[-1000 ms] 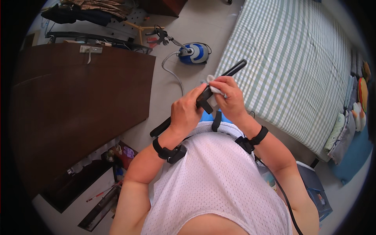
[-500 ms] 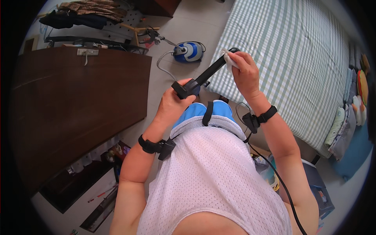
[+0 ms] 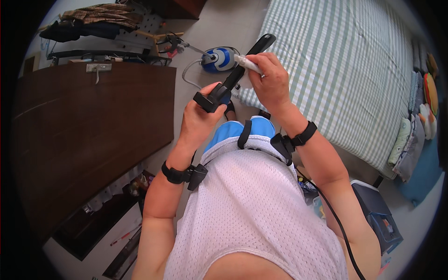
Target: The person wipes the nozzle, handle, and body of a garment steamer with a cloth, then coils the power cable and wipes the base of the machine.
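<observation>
My left hand [image 3: 197,122] is wrapped round the blocky dark end of a long black stick-like tool [image 3: 234,77], whose exact kind I cannot make out. The tool slants up and away to the right, ending in a rounded black tip. A crumpled white cloth [image 3: 251,65] is pinched in my right hand [image 3: 271,85], pressed against the tool's shaft partway along. Both wrists carry black straps with small black boxes.
A blue and grey vacuum cleaner [image 3: 217,59] with a hose stands on the floor beyond my hands. At right is a bed with a green-and-white checked sheet [image 3: 326,70]. A dark wooden door or panel [image 3: 102,135] fills the left. A black cable [image 3: 333,212] runs beside my right arm.
The cloth in my right hand has moved down the shaft from near the rounded tip, baring that tip. Both hands have shifted slightly up and left in view.
</observation>
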`<state>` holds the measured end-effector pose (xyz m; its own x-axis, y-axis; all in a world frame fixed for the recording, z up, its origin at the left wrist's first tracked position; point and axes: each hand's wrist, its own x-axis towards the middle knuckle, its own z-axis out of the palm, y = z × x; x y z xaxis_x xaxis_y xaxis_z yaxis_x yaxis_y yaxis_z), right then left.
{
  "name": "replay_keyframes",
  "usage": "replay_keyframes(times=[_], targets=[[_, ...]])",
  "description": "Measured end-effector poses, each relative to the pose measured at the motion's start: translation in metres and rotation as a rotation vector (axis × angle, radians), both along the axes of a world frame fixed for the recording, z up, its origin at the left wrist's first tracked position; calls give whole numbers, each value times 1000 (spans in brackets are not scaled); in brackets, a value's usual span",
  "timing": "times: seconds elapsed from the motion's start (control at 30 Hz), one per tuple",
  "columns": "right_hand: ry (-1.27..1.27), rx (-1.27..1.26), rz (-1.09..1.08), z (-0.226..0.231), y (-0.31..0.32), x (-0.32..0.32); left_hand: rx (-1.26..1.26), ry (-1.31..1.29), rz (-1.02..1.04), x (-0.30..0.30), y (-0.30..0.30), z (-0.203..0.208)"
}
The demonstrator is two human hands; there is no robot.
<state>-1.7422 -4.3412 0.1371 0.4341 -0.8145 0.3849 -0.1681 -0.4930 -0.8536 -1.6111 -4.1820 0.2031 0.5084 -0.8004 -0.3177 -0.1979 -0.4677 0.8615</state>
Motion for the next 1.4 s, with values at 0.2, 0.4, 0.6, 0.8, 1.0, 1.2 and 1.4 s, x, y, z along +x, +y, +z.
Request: replay_keyframes(times=[0.2, 0.4, 0.6, 0.8, 1.0, 1.2, 1.4], targets=[[-90, 172, 375, 33, 59, 12, 23, -375, -114, 3, 10, 3], [23, -200, 389, 14, 40, 5, -21, -451, -97, 3, 23, 2], [-1, 16, 203, 27, 46, 14, 62, -423, -83, 6, 22, 21], [-39, -15, 513, 26, 65, 22, 83, -442, -93, 16, 35, 17], [-25, 669, 296, 13, 59, -4, -55, -325, -8, 16, 41, 19], [-426, 1046, 416, 63, 76, 12, -160, -385, -76, 27, 48, 21], [89, -135, 457, 63, 90, 18, -98, -355, -46, 20, 58, 17]])
